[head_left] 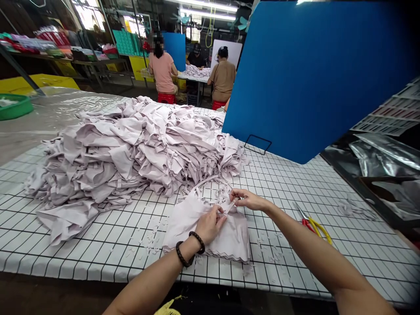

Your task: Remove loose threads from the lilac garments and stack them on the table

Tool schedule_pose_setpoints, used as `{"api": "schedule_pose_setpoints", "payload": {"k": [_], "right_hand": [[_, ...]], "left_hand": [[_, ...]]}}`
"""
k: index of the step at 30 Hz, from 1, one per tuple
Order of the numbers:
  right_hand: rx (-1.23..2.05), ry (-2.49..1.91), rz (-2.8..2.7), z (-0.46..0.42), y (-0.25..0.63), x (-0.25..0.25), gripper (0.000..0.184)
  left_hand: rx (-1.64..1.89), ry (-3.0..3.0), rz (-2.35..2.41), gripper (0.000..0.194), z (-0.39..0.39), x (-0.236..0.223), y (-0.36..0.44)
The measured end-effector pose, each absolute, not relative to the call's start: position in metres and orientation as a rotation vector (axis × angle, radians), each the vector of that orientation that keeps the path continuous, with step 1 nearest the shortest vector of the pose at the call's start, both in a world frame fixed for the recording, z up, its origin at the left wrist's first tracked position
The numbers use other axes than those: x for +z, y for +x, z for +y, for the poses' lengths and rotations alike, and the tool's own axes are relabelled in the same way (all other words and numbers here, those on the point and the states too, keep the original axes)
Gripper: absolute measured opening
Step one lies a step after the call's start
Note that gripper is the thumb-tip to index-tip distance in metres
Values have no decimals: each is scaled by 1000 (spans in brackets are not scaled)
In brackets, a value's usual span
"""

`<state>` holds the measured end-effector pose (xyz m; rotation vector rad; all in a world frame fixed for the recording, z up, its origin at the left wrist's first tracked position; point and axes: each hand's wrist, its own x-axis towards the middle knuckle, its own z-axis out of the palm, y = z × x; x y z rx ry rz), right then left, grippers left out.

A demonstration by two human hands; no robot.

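A flat stack of pale lilac fabric pieces (179, 225) with a scalloped lower edge lies on the table before me. My left hand (210, 225), wearing dark bead bracelets, rests on it with fingers closed on the top piece. Just beyond, my right hand (246, 200) pinches a narrow strap of the same fabric. A loop of strap (210, 179) curves behind the stack. To the right of my right forearm lie scissors (311, 225) with red and yellow handles, blades apart.
A large heap of similar fabric pieces (141, 148) fills the table's left and middle. A tilted blue panel (308, 78) stands at the right on a wire foot. Small scraps (151, 232) litter the grid-patterned tablecloth (108, 258). Several people sit at a table behind.
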<state>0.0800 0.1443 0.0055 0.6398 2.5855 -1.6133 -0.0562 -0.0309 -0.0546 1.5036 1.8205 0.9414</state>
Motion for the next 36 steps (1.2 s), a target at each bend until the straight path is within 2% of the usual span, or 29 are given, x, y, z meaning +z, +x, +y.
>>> {"api": "schedule_pose_setpoints", "payload": {"k": [7,13,19,21,27,31,34,36], "right_hand": [[-1350,817,2754,172,67,-8,17],[-912,1095,3014,190,22,-11,24],[-568,910,3103,170,-38,-29,11],[-469,899,3117,168,-44,-28,5],[-239,892,3239,153,-35,10,4],[114,577,3381,103,-20,20,11],[343,305,3419,57,-6,10,17],[317,275,3431,35,5,1,19]], "left_hand": [[857,1546,1829,17,-31,-54,-55],[977,1444,1738,20,-33,-49,-55],[1277,839,1272,42,-42,-39,-69],[1387,630,1146,43,-45,-40,-80],[1546,204,867,41,-48,-39,-107],[1541,107,741,46,-42,-30,-111],[1610,71,787,34,-37,-29,-113],[1645,48,864,24,-36,-30,-115]]}}
